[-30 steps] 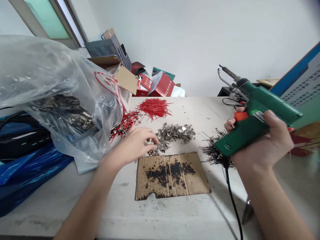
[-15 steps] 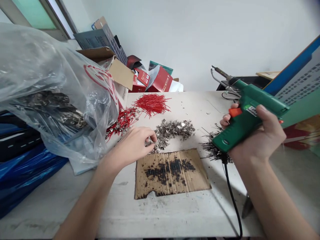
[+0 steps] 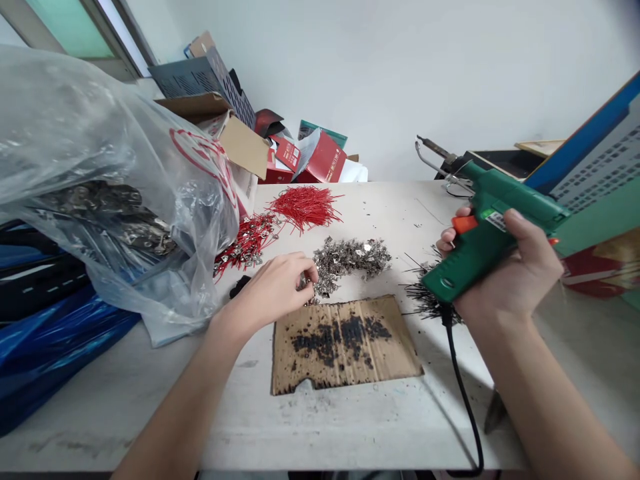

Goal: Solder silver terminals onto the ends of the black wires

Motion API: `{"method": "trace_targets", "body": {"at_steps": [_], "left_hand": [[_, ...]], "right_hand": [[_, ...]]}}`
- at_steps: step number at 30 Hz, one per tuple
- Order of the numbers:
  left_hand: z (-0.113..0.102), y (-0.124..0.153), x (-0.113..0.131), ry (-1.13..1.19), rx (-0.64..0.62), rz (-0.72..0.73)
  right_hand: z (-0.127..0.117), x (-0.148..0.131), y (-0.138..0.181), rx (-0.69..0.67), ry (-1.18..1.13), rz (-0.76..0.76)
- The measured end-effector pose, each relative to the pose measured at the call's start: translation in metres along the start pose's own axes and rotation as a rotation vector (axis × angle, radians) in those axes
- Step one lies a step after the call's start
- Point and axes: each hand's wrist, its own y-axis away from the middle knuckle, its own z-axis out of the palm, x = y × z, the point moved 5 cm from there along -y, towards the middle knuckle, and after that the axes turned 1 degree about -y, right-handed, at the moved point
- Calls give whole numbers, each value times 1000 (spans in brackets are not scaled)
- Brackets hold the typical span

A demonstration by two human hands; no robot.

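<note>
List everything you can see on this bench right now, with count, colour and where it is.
metal parts pile: one, silver, table centre
red wires: one bundle, red, far centre
cardboard: one, brown, scorched, near centre
black wires: one pile, black, right of cardboard
plastic bag: one, clear, left
red boxes: several, red, far edge
table: one, white
left hand: at metal parts pile
right hand: holding solder gun, green
</note>
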Motion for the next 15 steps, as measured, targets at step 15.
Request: {"method": "trace_targets", "body": {"at_steps": [15], "left_hand": [[2,-1,-5,73,38,-46]], "right_hand": [[-1,3,0,-21,-6,30]]}}
